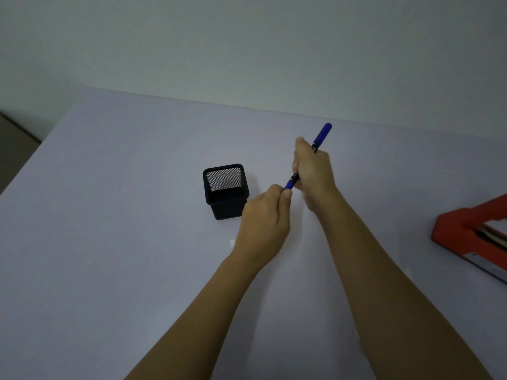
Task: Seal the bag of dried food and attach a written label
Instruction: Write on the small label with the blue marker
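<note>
A blue marker pen (323, 135) is held above the middle of the table, tilted with one blue end up and to the right. My right hand (312, 171) is wrapped around its barrel. My left hand (264, 218) pinches the lower blue end (289, 185), which looks like the cap, between thumb and fingers. The bag of dried food and any label are not in view.
A black mesh pen holder (225, 190) stands just left of my hands and looks empty. A red device (472, 231) with a grey strip lies at the right edge of the lilac table (109, 242). A pale wall runs behind the table's far edge.
</note>
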### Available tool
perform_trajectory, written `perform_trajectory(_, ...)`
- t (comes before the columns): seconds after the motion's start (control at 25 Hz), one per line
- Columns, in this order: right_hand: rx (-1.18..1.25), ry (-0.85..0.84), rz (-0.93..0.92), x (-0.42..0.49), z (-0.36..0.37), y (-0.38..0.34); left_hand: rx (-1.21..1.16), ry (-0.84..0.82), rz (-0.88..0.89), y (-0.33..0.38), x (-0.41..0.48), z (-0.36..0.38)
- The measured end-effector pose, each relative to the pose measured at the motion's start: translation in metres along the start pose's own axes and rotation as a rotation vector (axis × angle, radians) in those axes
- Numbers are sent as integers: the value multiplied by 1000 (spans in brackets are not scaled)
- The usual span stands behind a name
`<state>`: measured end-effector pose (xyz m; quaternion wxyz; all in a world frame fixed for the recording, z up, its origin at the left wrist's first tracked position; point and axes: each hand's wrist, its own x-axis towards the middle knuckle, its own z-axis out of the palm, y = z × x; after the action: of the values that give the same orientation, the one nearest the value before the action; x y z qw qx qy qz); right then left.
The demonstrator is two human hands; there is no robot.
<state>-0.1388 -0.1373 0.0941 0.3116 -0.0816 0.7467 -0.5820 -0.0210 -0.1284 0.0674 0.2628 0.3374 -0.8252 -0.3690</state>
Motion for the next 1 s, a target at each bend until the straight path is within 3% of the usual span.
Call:
perform_trajectory(0.16, 126, -29, 99, 3, 0, 11, -273, -115, -241, 14, -4, -2)
perform_trajectory(0.32, 438, 86, 169, 22, -26, 13, -493, -157, -397, -5, -47, -6)
perform_trajectory(0.48, 166, -77, 28, 18, -27, 23, -142, -57, -530, -55, -86, -22)
perform_trajectory(0.6, 246, -138, 24, -4, -12, 43, 33, 75, -565, -79, -73, -49)
perform_trajectory(0.72, 286, -174, -12, -18, -9, 75, 207, 48, -522, -98, -65, -67)
perform_trajectory(0.84, 103, -152, -214, -30, -3, 106, 370, 44, -524, -121, -64, -72)
perform_trajectory(1.0, 13, -43, -303, -35, 3, 133, 455, -1, -506, -137, -69, -69)
